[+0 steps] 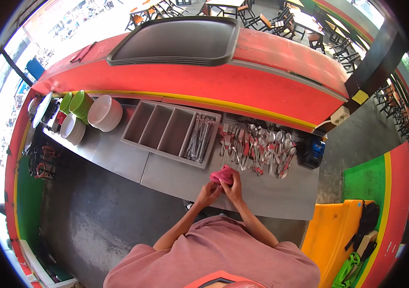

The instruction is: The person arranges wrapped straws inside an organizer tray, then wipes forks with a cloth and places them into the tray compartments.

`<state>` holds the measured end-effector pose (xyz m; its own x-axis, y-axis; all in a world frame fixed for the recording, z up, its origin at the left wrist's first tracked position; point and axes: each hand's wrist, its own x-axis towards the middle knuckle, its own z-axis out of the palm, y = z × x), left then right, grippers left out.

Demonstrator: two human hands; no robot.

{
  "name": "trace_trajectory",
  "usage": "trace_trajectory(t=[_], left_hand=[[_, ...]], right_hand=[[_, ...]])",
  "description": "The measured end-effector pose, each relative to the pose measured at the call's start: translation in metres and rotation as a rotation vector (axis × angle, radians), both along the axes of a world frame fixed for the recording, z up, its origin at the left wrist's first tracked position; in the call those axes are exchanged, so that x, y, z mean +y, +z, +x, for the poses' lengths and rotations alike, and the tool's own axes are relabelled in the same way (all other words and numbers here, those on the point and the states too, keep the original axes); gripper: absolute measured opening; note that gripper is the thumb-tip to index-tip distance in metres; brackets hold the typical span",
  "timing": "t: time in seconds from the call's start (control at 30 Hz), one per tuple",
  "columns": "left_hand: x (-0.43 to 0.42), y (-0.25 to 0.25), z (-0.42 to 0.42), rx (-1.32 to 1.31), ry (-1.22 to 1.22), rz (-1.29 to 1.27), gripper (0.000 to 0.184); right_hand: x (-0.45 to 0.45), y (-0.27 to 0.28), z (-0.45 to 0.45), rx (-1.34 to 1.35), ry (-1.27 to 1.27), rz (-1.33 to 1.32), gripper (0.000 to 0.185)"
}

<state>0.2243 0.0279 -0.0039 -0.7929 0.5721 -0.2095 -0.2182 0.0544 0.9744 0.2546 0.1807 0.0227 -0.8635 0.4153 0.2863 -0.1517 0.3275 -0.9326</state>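
Note:
A pink cloth (222, 174) is bunched up in my right hand (234, 188), whose fingers are wrapped round it. My left hand (208, 194) is closed in a pinch against the lower edge of the cloth; whatever its fingers hold is hidden. Both hands are in front of my chest, over the near edge of the steel counter (175, 176). Just beyond them lies a loose heap of spoons and forks (257, 146), with bits of red among the metal. To its left, a grey cutlery tray (167, 157) has several compartments, and slim metal cutlery (199, 138) fills the rightmost one.
White bowls (105, 113) and green bowls (80, 103) are stacked on the counter's left. A blue-and-black object (312, 150) stands at its right end. Black serving trays (175, 41) lie on the red ledge (281, 53) behind. A yellow-orange panel (331, 235) is at lower right.

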Motion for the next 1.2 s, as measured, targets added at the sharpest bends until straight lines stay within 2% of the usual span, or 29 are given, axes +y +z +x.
trace_trajectory(t=[0.07,0.13,0.37,0.47,0.63,0.73,0.77,0.87,1.0,1.1,1.2], left_hand=[[-0.015,0.030,-0.010,-0.038,-0.039,-0.034,0.027],[-0.034,0.037,-0.019,-0.014,-0.079,-0.059,0.027],[-0.088,0.047,-0.044,-0.015,-0.200,-0.043,0.030],[-0.102,0.074,-0.058,-0.022,-0.236,-0.051,0.031],[-0.115,0.068,-0.079,0.038,-0.261,-0.020,0.031],[-0.121,0.065,-0.088,0.055,-0.248,0.006,0.032],[-0.123,0.064,-0.092,0.062,-0.239,0.022,0.032],[-0.132,0.077,-0.106,0.164,-0.315,-0.175,0.028],[-0.139,0.053,-0.115,0.130,-0.227,-0.136,0.031],[-0.141,0.044,-0.119,0.080,-0.114,-0.119,0.033],[-0.140,0.054,-0.129,0.091,-0.078,-0.119,0.033]], right_hand=[[-0.006,-0.001,-0.012,-0.029,-0.026,0.094,0.046],[-0.011,-0.001,-0.021,-0.062,-0.076,0.171,0.047],[-0.030,-0.027,-0.058,-0.110,-0.253,0.143,0.050],[-0.035,-0.022,-0.070,-0.110,-0.288,0.117,0.050],[-0.046,-0.013,-0.095,-0.101,-0.437,0.105,0.046],[-0.055,0.007,-0.107,-0.090,-0.449,-0.145,0.042],[-0.049,-0.020,-0.113,-0.061,-0.456,-0.185,0.043],[-0.056,-0.022,-0.127,0.052,-0.562,-0.425,0.045],[-0.077,0.006,-0.131,0.030,-0.802,-0.431,0.061],[-0.097,0.035,-0.127,0.131,-0.713,-0.415,0.056],[-0.124,0.051,-0.114,0.088,-0.444,-0.382,0.051]])
